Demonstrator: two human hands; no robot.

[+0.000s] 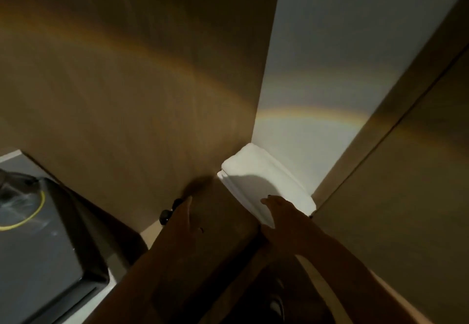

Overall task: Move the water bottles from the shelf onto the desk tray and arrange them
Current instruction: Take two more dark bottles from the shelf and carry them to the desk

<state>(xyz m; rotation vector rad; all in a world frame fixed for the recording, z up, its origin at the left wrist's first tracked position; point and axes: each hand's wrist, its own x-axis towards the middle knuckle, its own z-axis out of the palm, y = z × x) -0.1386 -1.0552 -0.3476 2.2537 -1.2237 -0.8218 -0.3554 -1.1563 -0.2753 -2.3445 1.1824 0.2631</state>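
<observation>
**Head view: dim corner, both my arms reaching up, no bottle to be seen**

Head view is dark and tilted, so much stays uncertain. My left hand [184,212] lies along the edge of a brown wooden panel [218,224]; I see only its flat side, fingers seemingly extended, and beyond the fingertips sit two small dark rounded shapes [171,209] that I cannot identify (possibly knobs, possibly my own nails). Whether that hand holds anything, I cannot tell. My right hand [275,212] reaches toward a white rounded block-like object [256,171] in the corner, fingers stretched out and loose, fingertips over its shadowed face; contact is unclear. The water bottles and the desk tray are nowhere visible from here. At lower left, a dark grey flat surface with a thin yellow ring [38,234] is cut off by the frame edge. Below my arms everything sinks into shadow.
</observation>
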